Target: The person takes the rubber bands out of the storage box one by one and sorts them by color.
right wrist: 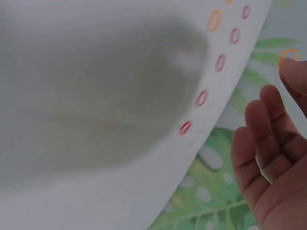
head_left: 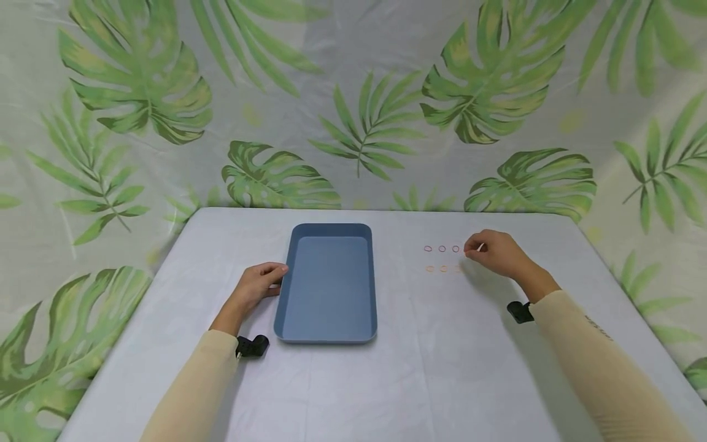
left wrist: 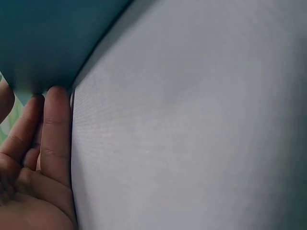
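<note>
A blue rectangular tray (head_left: pixel 332 288) lies on the table, and my left hand (head_left: pixel 258 283) is at its left side. In the left wrist view, its nearly straight fingers (left wrist: pixel 56 139) touch the tray's outer wall. My right hand (head_left: pixel 494 252) is raised at the right end of the rows of small bands. Between thumb and finger it pinches a small orange rubber band (right wrist: pixel 281 58), best seen in the right wrist view. Several red rubber bands (right wrist: pixel 197 99) lie in a line below it, with orange bands (right wrist: pixel 209 21) in a row alongside, nearer to me.
A white cloth (head_left: pixel 397 380) covers the table. The leaf-patterned curtain (head_left: pixel 364 123) hangs behind the table's back edge and down both sides. A stretch of cloth lies between the tray and the bands. Each wrist wears a small black camera (head_left: pixel 252 346).
</note>
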`<state>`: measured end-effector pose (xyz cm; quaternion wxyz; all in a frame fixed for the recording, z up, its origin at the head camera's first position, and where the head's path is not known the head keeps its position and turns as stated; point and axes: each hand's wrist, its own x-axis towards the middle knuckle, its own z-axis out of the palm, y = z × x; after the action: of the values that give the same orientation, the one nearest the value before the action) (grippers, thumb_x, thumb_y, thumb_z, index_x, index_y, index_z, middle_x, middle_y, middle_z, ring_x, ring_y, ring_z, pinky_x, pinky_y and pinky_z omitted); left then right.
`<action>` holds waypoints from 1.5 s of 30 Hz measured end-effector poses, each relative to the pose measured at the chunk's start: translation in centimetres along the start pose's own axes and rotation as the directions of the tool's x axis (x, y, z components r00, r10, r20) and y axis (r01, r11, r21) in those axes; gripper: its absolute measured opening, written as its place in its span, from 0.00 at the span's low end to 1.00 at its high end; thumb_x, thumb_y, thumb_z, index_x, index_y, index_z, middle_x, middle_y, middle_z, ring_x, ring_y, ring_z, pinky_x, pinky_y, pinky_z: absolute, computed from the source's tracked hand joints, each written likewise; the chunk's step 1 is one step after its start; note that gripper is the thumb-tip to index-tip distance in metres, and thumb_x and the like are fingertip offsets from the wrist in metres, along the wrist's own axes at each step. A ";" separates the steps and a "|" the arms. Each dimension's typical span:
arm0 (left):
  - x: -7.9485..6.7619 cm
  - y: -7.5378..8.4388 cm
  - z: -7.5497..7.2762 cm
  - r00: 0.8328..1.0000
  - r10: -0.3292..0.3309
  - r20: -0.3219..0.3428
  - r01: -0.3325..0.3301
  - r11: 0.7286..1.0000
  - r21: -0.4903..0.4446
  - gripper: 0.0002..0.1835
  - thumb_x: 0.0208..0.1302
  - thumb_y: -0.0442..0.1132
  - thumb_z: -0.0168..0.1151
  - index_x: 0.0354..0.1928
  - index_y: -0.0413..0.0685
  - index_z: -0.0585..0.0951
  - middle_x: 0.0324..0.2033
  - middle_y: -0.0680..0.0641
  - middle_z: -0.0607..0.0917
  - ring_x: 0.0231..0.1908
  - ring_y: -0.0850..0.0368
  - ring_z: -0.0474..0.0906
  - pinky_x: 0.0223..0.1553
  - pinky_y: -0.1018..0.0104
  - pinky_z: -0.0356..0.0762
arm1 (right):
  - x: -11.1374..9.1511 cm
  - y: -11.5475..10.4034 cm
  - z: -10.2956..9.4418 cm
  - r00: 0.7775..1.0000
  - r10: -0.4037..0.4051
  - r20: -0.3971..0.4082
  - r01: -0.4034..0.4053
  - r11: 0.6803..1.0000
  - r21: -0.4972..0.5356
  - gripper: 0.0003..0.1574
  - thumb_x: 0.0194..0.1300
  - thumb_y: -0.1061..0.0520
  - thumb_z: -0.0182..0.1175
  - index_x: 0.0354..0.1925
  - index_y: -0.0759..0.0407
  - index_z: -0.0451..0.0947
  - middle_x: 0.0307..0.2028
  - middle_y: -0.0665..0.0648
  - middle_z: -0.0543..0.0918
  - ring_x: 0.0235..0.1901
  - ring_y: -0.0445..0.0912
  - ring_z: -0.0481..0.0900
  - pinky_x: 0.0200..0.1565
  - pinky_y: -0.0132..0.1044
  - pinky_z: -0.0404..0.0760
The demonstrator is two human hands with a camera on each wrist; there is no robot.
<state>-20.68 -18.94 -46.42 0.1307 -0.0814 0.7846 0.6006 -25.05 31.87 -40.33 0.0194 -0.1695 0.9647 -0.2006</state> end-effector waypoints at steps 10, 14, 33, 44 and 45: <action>0.3 -0.1 -0.1 1.000 -0.004 -0.008 0.004 1.000 0.004 0.26 0.72 0.49 0.58 0.63 0.37 0.76 0.60 0.37 0.79 0.46 0.64 0.78 0.45 0.73 0.83 | -0.8 3.0 1.1 0.997 0.069 0.026 -0.069 0.997 0.015 0.04 0.65 0.60 0.63 0.34 0.59 0.82 0.34 0.58 0.84 0.36 0.51 0.79 0.36 0.39 0.76; 0.4 -0.2 -0.1 1.000 -0.002 -0.006 0.002 1.000 0.010 0.26 0.72 0.49 0.59 0.63 0.37 0.76 0.59 0.37 0.79 0.47 0.63 0.78 0.45 0.73 0.83 | -0.6 2.8 1.8 0.995 0.087 0.042 -0.089 0.995 0.038 0.04 0.65 0.59 0.63 0.34 0.59 0.82 0.34 0.58 0.84 0.37 0.50 0.79 0.36 0.38 0.76; 0.0 -0.2 -0.6 1.000 -0.004 -0.008 0.004 1.000 0.020 0.26 0.73 0.49 0.57 0.64 0.38 0.75 0.62 0.36 0.77 0.49 0.63 0.78 0.45 0.74 0.83 | -0.3 2.7 3.0 0.992 0.121 0.040 -0.119 0.991 -0.054 0.04 0.63 0.60 0.63 0.32 0.59 0.82 0.33 0.59 0.84 0.35 0.50 0.76 0.40 0.45 0.75; 0.0 0.2 -0.2 1.000 -0.003 -0.007 0.003 1.000 0.014 0.26 0.73 0.49 0.57 0.64 0.39 0.75 0.62 0.36 0.77 0.55 0.55 0.77 0.47 0.72 0.83 | -0.3 2.9 2.8 0.991 0.125 0.047 -0.121 0.989 -0.085 0.05 0.62 0.60 0.63 0.32 0.61 0.82 0.32 0.59 0.83 0.35 0.51 0.75 0.41 0.48 0.75; 0.0 0.3 -0.1 1.000 -0.004 -0.008 0.004 1.000 0.009 0.26 0.73 0.48 0.57 0.64 0.39 0.75 0.62 0.36 0.77 0.54 0.55 0.78 0.47 0.72 0.83 | -0.3 2.9 2.8 0.991 0.124 0.047 -0.120 0.989 -0.087 0.05 0.62 0.60 0.63 0.32 0.61 0.82 0.32 0.59 0.83 0.35 0.51 0.75 0.42 0.48 0.75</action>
<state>-20.74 -19.02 -46.14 0.1292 -0.0846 0.7877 0.5964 -25.37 33.39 -44.02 0.0497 -0.1161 0.9800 -0.1540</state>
